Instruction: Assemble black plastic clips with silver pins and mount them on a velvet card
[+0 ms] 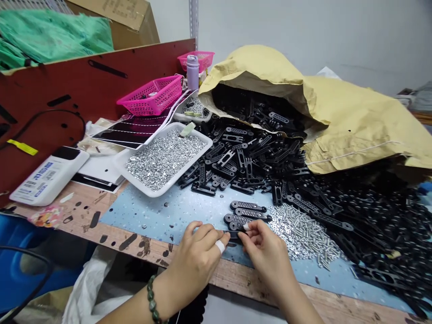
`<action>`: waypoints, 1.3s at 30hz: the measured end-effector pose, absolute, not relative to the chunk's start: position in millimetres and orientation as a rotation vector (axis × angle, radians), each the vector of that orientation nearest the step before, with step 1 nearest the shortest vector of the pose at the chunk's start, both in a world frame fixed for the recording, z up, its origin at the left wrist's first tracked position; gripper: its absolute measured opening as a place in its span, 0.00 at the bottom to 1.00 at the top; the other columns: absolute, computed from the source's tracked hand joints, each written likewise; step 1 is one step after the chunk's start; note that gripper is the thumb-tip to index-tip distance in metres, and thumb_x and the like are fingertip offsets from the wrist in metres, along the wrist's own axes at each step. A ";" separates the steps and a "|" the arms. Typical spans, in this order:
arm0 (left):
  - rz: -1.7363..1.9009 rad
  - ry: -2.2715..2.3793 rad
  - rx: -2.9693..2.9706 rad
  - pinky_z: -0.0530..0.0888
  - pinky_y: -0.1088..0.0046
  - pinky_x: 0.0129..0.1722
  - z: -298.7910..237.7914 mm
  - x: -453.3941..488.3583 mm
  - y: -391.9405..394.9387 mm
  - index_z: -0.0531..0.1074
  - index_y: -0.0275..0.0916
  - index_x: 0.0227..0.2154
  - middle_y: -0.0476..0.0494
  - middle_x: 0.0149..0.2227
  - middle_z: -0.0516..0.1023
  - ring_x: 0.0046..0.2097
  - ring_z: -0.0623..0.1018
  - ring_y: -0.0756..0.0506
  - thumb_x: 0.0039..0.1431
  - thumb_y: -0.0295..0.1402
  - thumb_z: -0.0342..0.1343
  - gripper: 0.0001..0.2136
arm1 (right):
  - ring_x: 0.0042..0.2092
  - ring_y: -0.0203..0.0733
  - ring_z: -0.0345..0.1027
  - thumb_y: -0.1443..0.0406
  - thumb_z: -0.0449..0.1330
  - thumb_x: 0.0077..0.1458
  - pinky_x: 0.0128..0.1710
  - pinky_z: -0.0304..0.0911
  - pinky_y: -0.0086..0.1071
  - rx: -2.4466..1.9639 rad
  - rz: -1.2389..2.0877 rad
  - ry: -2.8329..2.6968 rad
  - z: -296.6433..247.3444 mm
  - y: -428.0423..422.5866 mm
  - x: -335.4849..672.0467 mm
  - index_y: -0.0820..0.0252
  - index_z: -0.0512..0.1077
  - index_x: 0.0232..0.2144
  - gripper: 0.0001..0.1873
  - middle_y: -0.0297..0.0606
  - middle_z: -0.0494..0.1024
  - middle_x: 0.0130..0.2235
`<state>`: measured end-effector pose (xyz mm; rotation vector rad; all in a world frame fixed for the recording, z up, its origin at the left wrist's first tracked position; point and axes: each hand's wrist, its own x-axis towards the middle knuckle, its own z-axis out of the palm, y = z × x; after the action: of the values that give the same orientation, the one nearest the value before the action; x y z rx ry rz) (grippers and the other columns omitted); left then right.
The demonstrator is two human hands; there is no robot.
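Note:
My left hand (197,252), with a white tape band on one finger and a green bead bracelet at the wrist, pinches one end of a flat black plastic part (233,235) at the table's front edge. My right hand (265,245) pinches the other end of that same part, a taped fingertip on top. Just beyond my fingers lie three similar black slotted parts (248,211) side by side. A loose heap of small silver screws (300,231) spreads to the right of my right hand.
A white tray of small silver nuts (165,157) stands left of centre. A big pile of black parts (270,157) spills from a yellow sack (337,112). Pink baskets (153,95), a purple bottle (192,72) and a white device (50,175) sit at the left.

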<state>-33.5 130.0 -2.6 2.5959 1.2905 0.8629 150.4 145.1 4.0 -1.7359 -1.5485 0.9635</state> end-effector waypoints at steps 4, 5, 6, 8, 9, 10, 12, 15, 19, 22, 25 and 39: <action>0.852 1.285 2.583 0.59 0.59 0.50 -2.4 -33.1 132.3 0.71 0.39 0.47 0.44 0.39 0.76 0.44 0.71 0.44 0.65 0.25 0.46 0.12 | 0.23 0.41 0.66 0.58 0.58 0.53 0.22 0.58 0.31 -1.822 0.523 -1.938 12.4 153.5 164.1 0.55 0.61 0.32 0.10 0.31 0.70 0.23; 0.852 1.282 2.573 0.59 0.59 0.51 -1.4 -33.2 132.9 0.71 0.39 0.46 0.44 0.40 0.76 0.44 0.71 0.44 0.65 0.25 0.46 0.12 | 0.26 0.43 0.68 0.58 0.57 0.54 0.24 0.60 0.32 -1.802 0.400 -1.994 13.9 158.4 167.5 0.55 0.61 0.33 0.10 0.34 0.72 0.26; 0.855 1.280 2.562 0.58 0.58 0.51 0.3 -33.5 133.4 0.71 0.40 0.46 0.44 0.40 0.75 0.45 0.70 0.44 0.65 0.25 0.46 0.12 | 0.32 0.46 0.71 0.58 0.56 0.56 0.28 0.64 0.35 -1.754 0.280 -2.040 14.4 164.4 170.2 0.56 0.63 0.35 0.10 0.39 0.74 0.31; 0.862 1.283 2.525 0.59 0.57 0.51 6.5 -35.0 134.2 0.70 0.40 0.46 0.42 0.43 0.73 0.47 0.69 0.42 0.64 0.24 0.46 0.12 | 0.44 0.51 0.70 0.61 0.51 0.60 0.41 0.65 0.43 -1.615 0.121 -2.135 12.6 176.8 172.9 0.59 0.65 0.42 0.10 0.46 0.75 0.41; 0.865 1.287 2.495 0.59 0.56 0.51 10.8 -36.5 134.3 0.70 0.40 0.47 0.41 0.45 0.72 0.48 0.68 0.41 0.64 0.24 0.46 0.12 | 0.47 0.52 0.68 0.64 0.49 0.61 0.46 0.63 0.46 -1.551 0.105 -2.189 10.7 181.8 172.8 0.61 0.65 0.45 0.12 0.48 0.74 0.44; 0.860 1.292 2.457 0.60 0.56 0.50 15.8 -38.4 134.2 0.69 0.39 0.47 0.40 0.46 0.71 0.49 0.67 0.40 0.64 0.25 0.46 0.13 | 0.49 0.52 0.67 0.67 0.47 0.61 0.49 0.61 0.49 -1.504 0.128 -2.242 8.9 185.0 172.0 0.62 0.64 0.48 0.14 0.49 0.74 0.46; 0.825 1.287 2.368 0.62 0.56 0.49 26.8 -42.9 133.9 0.68 0.38 0.47 0.38 0.48 0.68 0.50 0.65 0.39 0.62 0.25 0.46 0.12 | 0.50 0.51 0.67 0.71 0.44 0.60 0.53 0.59 0.51 -1.437 0.223 -2.279 8.7 184.4 168.5 0.62 0.64 0.50 0.17 0.48 0.74 0.48; 0.752 1.249 2.263 0.64 0.56 0.50 42.2 -45.9 134.1 0.68 0.36 0.43 0.37 0.49 0.65 0.51 0.64 0.39 0.60 0.25 0.46 0.10 | 0.52 0.48 0.64 0.71 0.47 0.60 0.53 0.60 0.47 -1.296 0.441 -2.160 23.1 168.5 160.7 0.58 0.62 0.52 0.18 0.46 0.71 0.50; 0.702 1.174 2.217 0.65 0.57 0.53 51.8 -40.0 136.9 0.70 0.37 0.39 0.39 0.49 0.66 0.52 0.65 0.39 0.55 0.25 0.49 0.09 | 0.38 0.39 0.67 0.69 0.54 0.58 0.37 0.65 0.31 -1.083 0.830 -2.069 51.4 146.3 152.1 0.55 0.68 0.42 0.09 0.38 0.72 0.39; 0.749 1.252 2.154 0.65 0.60 0.55 46.3 -37.4 138.3 0.68 0.40 0.50 0.40 0.54 0.64 0.56 0.64 0.41 0.60 0.27 0.47 0.15 | 0.33 0.38 0.67 0.67 0.54 0.60 0.33 0.63 0.30 -1.165 0.922 -1.870 53.5 143.4 155.2 0.57 0.69 0.31 0.06 0.35 0.72 0.31; 0.760 1.328 2.250 0.62 0.58 0.56 32.1 -37.7 137.2 0.58 0.41 0.60 0.40 0.59 0.62 0.59 0.62 0.40 0.64 0.29 0.45 0.21 | 0.28 0.37 0.67 0.59 0.59 0.56 0.27 0.63 0.28 -1.373 1.130 -1.442 37.8 149.0 164.1 0.58 0.70 0.32 0.08 0.34 0.71 0.27; 0.624 1.222 2.650 0.56 0.59 0.53 13.1 -33.5 128.0 0.66 0.40 0.55 0.44 0.54 0.73 0.55 0.68 0.41 0.64 0.30 0.47 0.17 | 0.19 0.35 0.63 0.55 0.62 0.46 0.19 0.61 0.26 -1.571 1.335 -1.217 5.8 159.4 166.2 0.61 0.72 0.27 0.14 0.31 0.68 0.17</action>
<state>-33.5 128.0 13.1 2.6504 1.2223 0.6238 166.2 159.4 5.8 -1.5711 -1.2167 1.3349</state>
